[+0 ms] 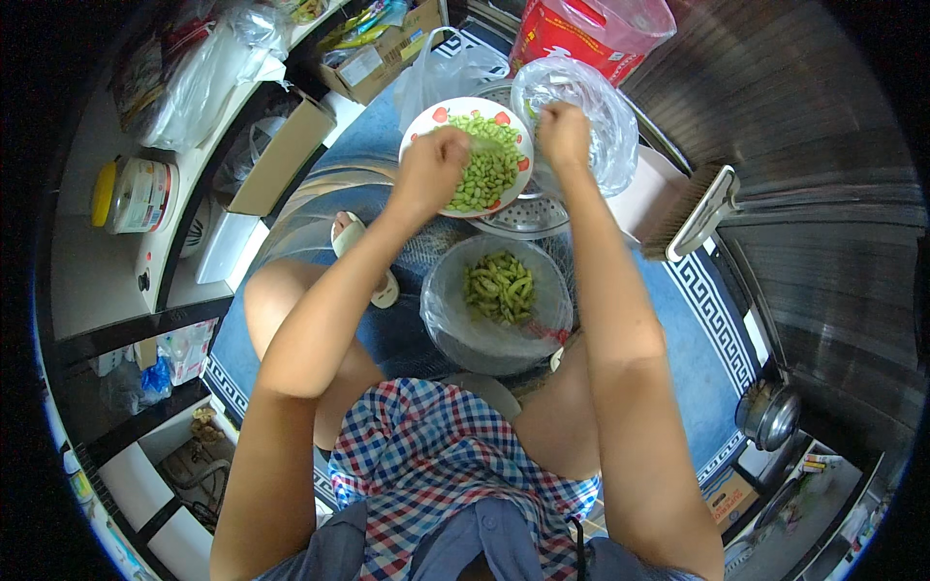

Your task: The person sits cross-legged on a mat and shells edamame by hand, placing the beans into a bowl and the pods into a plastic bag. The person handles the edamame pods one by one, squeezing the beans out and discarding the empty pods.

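A white plate with red heart shapes (410,156) holds a heap of shelled green beans (483,178). Above its left side is my left hand (434,163), fingers curled and blurred; whether anything is pinched in them cannot be made out. My right hand (565,134) is closed over the near-left part of a clear plastic bag (614,163) spread open like a liner. A green sliver, apparently a piece of pod (530,109), shows at its fingertips. Nearer to me, between my legs, a bag-lined bucket (443,309) contains unshelled green bean pods (501,287).
Under the plate sits a perforated metal colander (534,218). A brush (686,214) and a pale dustpan (650,192) lie at the right, by a dark panelled front. Shelves with a yellow-lidded jar (142,196) and cardboard boxes (283,156) line the left. A red bag (574,36) stands behind.
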{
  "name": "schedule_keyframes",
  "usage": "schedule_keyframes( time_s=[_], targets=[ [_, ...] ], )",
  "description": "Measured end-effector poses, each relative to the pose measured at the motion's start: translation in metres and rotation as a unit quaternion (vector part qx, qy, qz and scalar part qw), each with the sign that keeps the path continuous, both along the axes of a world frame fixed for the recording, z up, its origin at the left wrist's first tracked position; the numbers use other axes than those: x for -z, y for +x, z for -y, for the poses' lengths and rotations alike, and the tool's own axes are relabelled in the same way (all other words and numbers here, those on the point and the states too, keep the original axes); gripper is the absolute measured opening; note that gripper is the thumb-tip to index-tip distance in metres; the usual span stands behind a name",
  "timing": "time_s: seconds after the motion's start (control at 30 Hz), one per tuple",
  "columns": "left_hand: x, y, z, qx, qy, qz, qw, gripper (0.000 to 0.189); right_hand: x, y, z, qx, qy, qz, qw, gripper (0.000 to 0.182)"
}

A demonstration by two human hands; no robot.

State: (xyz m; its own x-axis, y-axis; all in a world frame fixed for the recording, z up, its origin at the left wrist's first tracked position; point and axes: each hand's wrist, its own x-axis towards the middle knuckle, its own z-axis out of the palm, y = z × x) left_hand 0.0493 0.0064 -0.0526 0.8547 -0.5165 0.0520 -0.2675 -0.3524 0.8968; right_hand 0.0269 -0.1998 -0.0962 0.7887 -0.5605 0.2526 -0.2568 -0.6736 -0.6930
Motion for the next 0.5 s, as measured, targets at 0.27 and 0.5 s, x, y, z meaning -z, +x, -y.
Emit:
schedule_keyframes(
  time_s=[0.27,0.5],
  targets=[
    [0.006,-0.068,-0.003,0.416,0.143,0.031,0.897,0.021,0.047,-0.021,0.056,0.075,-0.097,-0.216,0.969,0.021],
    [-0.016,-0.035,0.023,0.152,-0.008,-0.287,0.946,0.023,-0.012,-0.026,0.038,-0.076,0.33,-0.104,0.935,0.012]
  ],
)
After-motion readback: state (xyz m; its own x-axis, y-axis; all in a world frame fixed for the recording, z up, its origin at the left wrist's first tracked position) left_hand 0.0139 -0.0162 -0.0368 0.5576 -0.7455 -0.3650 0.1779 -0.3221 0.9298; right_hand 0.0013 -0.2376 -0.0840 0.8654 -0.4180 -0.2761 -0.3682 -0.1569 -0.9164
